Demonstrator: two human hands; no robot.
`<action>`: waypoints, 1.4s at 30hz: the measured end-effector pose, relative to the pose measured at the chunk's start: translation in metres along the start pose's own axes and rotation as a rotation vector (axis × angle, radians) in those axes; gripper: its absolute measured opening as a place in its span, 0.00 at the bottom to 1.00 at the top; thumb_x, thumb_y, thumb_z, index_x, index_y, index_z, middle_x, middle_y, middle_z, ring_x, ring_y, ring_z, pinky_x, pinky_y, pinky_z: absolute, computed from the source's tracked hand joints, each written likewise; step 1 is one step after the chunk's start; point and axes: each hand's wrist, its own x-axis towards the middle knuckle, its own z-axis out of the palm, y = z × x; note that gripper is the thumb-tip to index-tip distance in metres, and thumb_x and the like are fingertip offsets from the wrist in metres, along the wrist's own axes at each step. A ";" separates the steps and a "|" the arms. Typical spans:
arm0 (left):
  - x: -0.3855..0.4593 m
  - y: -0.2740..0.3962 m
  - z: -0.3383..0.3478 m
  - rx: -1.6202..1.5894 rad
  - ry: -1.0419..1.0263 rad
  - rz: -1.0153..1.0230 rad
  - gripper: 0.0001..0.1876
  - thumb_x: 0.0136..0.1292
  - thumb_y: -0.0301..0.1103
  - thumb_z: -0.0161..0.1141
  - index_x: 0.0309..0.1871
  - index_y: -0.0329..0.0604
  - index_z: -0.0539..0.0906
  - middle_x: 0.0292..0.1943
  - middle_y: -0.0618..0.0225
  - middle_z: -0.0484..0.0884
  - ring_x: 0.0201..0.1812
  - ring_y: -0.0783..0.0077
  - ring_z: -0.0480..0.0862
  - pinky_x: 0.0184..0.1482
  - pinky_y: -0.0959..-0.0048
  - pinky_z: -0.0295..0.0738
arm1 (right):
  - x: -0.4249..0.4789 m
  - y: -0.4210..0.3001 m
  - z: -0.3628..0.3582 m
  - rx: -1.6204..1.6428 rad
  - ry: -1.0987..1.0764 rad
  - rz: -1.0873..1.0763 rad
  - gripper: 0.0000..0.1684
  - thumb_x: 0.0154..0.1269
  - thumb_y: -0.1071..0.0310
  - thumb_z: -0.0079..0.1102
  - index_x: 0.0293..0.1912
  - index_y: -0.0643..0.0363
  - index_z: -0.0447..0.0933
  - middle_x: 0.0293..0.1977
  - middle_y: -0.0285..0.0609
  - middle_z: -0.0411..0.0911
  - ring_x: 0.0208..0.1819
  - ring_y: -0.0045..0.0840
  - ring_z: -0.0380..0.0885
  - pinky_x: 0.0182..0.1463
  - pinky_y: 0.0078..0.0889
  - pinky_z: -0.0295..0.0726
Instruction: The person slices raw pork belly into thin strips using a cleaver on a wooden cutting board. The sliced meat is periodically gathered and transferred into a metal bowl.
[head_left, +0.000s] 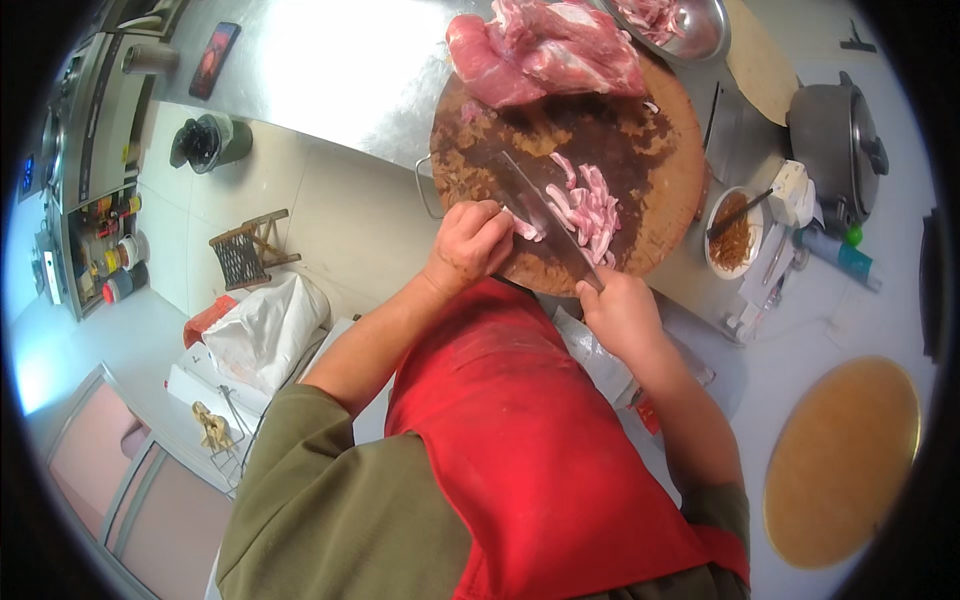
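Observation:
A Chinese cleaver (556, 238) stands on edge over a round wooden chopping block (664, 202), its handle gripped in my right hand (622, 311). To the left of the blade, my left hand (474, 238) has its fingers curled down on a small piece of raw meat (526, 227). Right of the blade lies a loose pile of cut meat strips (594, 206). One large chunk of raw meat (547, 56) rests across the far side of the block. The fingertips of my left hand are partly hidden.
A steel bowl (709, 30) of sliced meat stands beyond the block. On the right are a bowl of brown shreds (731, 244), a tissue pack (791, 193) and a dark pot (829, 142). A phone (214, 60) lies on the steel counter (322, 90). A small stool (251, 251) stands on the floor.

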 end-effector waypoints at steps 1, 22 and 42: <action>0.000 0.000 0.000 0.001 -0.001 -0.001 0.17 0.57 0.22 0.78 0.50 0.42 0.88 0.48 0.60 0.86 0.46 0.55 0.87 0.50 0.59 0.82 | -0.002 -0.001 0.000 0.003 -0.011 0.016 0.16 0.78 0.57 0.64 0.43 0.63 0.86 0.35 0.64 0.88 0.41 0.65 0.87 0.49 0.66 0.85; 0.010 0.033 -0.009 0.072 -0.153 -0.131 0.16 0.59 0.28 0.76 0.51 0.54 0.89 0.53 0.67 0.83 0.53 0.58 0.84 0.56 0.57 0.77 | -0.012 -0.021 0.004 0.236 0.094 0.114 0.19 0.78 0.56 0.64 0.43 0.65 0.84 0.34 0.67 0.86 0.41 0.67 0.86 0.48 0.67 0.83; 0.010 0.017 -0.005 0.071 -0.090 -0.073 0.16 0.57 0.26 0.77 0.49 0.49 0.88 0.51 0.66 0.86 0.48 0.56 0.85 0.50 0.58 0.78 | 0.029 -0.039 0.038 0.205 0.069 0.041 0.16 0.78 0.59 0.61 0.46 0.66 0.83 0.41 0.68 0.87 0.46 0.66 0.86 0.52 0.64 0.84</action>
